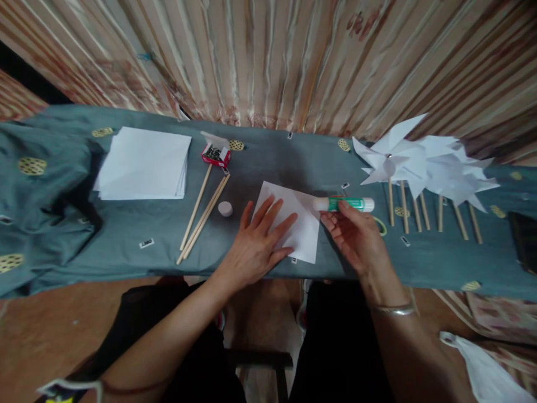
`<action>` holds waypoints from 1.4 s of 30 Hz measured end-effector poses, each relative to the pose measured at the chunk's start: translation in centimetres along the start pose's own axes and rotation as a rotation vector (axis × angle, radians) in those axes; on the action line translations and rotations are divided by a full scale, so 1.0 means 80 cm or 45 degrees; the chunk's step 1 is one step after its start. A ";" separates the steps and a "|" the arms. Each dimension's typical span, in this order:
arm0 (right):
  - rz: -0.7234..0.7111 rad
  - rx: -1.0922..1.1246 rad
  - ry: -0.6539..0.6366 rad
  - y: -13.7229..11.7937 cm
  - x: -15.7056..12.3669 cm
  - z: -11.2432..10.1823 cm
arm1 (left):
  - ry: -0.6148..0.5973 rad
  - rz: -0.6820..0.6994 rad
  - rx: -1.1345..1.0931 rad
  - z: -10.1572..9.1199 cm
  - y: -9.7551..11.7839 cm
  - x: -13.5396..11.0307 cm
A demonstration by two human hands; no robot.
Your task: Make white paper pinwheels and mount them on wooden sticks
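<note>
A square sheet of white paper (304, 238) lies in front of me on the cloth-covered table. My left hand (266, 232) rests flat on it, fingers spread. In my right hand (350, 229) is a green and white glue stick (350, 204), held sideways with its uncapped end pointing left over the paper's right edge. I cannot tell whether that end touches the sheet. A round white cap (225, 209) sits left of my left hand.
Wooden sticks (205, 218) lie left of the cap, below a small red box (216, 152) of metal pins. Further left is a stack of white paper (145, 162). Several paper pinwheels (403, 159) on sticks lie at the right, near scissors (381, 226) and a dark object (523, 240).
</note>
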State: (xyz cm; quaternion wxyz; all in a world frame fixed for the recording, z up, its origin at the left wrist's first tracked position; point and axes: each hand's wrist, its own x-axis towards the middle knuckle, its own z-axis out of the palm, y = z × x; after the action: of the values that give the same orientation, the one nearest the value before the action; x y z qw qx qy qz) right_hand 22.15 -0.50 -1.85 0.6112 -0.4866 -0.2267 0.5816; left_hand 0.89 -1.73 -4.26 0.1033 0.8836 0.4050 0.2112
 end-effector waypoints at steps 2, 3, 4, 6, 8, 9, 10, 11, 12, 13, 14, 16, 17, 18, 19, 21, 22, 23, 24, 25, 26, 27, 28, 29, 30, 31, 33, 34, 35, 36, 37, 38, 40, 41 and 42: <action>0.054 0.098 -0.034 0.000 -0.003 -0.001 | 0.114 -0.009 0.030 -0.014 -0.009 -0.002; 0.076 0.138 -0.049 0.000 -0.005 -0.001 | 0.178 -0.049 0.056 -0.021 -0.016 -0.004; 0.094 0.168 -0.060 0.000 -0.007 -0.001 | 0.240 -0.111 0.090 -0.028 -0.024 -0.007; 0.120 0.205 -0.072 0.000 -0.011 -0.001 | 0.318 -0.269 0.165 -0.039 -0.042 -0.013; 0.138 0.218 -0.089 0.001 -0.017 0.001 | 0.296 -0.405 0.191 -0.045 -0.060 -0.020; 0.149 0.220 -0.105 0.002 -0.020 0.002 | 0.253 -0.433 0.169 -0.047 -0.067 -0.022; 0.164 0.219 -0.125 0.003 -0.023 0.004 | 0.213 -0.451 0.138 -0.048 -0.072 -0.024; 0.181 0.216 -0.147 0.004 -0.027 0.006 | 0.191 -0.479 0.100 -0.049 -0.075 -0.025; 0.199 0.214 -0.164 0.006 -0.030 0.008 | 0.191 -0.512 0.047 -0.050 -0.076 -0.026; 0.213 0.214 -0.176 0.007 -0.032 0.010 | 0.214 -0.552 -0.029 -0.051 -0.074 -0.026; 0.218 0.217 -0.181 0.008 -0.035 0.012 | 0.261 -0.598 -0.141 -0.052 -0.070 -0.025; 0.203 0.228 -0.184 0.009 -0.040 0.017 | 0.398 -0.706 -0.508 -0.055 -0.054 -0.023; 0.190 0.232 -0.187 0.009 -0.043 0.019 | 0.475 -0.761 -0.765 -0.056 -0.044 -0.022; 0.177 0.231 -0.194 0.009 -0.046 0.023 | 0.530 -0.836 -1.079 -0.056 -0.034 -0.021; 0.171 0.227 -0.206 0.009 -0.049 0.026 | 0.529 -0.901 -1.385 -0.056 -0.023 -0.020; 0.181 0.214 -0.243 0.009 -0.055 0.033 | 0.511 -0.995 -1.833 -0.056 -0.004 -0.019; 0.194 0.210 -0.261 0.010 -0.058 0.036 | 0.481 -1.022 -1.959 -0.055 0.003 -0.018; 0.204 0.208 -0.277 0.010 -0.061 0.039 | 0.453 -1.034 -2.045 -0.055 0.009 -0.017; 0.209 0.205 -0.292 0.011 -0.063 0.042 | 0.431 -1.042 -2.095 -0.055 0.014 -0.016; 0.206 0.202 -0.305 0.012 -0.064 0.044 | 0.415 -1.044 -2.121 -0.055 0.017 -0.015; 0.194 0.196 -0.315 0.013 -0.064 0.045 | 0.407 -1.045 -2.131 -0.055 0.018 -0.014; 0.176 0.185 -0.324 0.014 -0.065 0.045 | 0.406 -1.045 -2.130 -0.055 0.019 -0.014; 0.156 0.171 -0.332 0.015 -0.064 0.045 | 0.405 -1.044 -2.123 -0.055 0.019 -0.014; 0.140 0.155 -0.338 0.016 -0.064 0.045 | 0.405 -1.043 -2.114 -0.056 0.018 -0.014; 0.130 0.143 -0.340 0.017 -0.063 0.045 | 0.402 -1.043 -2.107 -0.056 0.017 -0.015; 0.127 0.133 -0.341 0.018 -0.062 0.044 | 0.399 -1.043 -2.103 -0.056 0.017 -0.015; 0.136 0.125 -0.343 0.018 -0.062 0.043 | 0.396 -1.049 -2.105 -0.056 0.016 -0.015; 0.142 0.124 -0.343 0.018 -0.063 0.043 | 0.397 -1.053 -2.108 -0.057 0.015 -0.016; 0.148 0.121 -0.343 0.017 -0.063 0.043 | 0.397 -1.057 -2.111 -0.057 0.016 -0.015; 0.154 0.117 -0.345 0.017 -0.064 0.044 | 0.395 -1.060 -2.111 -0.057 0.016 -0.015; 0.158 0.115 -0.345 0.016 -0.065 0.044 | 0.390 -1.062 -2.110 -0.058 0.016 -0.015; 0.161 0.116 -0.345 0.016 -0.065 0.044 | 0.384 -1.063 -2.108 -0.058 0.017 -0.015; 0.169 0.121 -0.344 0.015 -0.067 0.045 | 0.373 -1.065 -2.099 -0.058 0.018 -0.016; 0.171 0.123 -0.343 0.016 -0.067 0.045 | 0.369 -1.067 -2.093 -0.058 0.019 -0.016; 0.171 0.124 -0.342 0.016 -0.068 0.046 | 0.366 -1.067 -2.087 -0.058 0.019 -0.016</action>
State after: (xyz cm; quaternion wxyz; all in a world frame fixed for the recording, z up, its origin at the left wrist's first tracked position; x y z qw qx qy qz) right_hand 17.25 -4.53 0.18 0.5581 -0.3882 -0.2449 0.6913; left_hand -0.96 -3.63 0.06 0.7117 0.2818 0.4240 0.4841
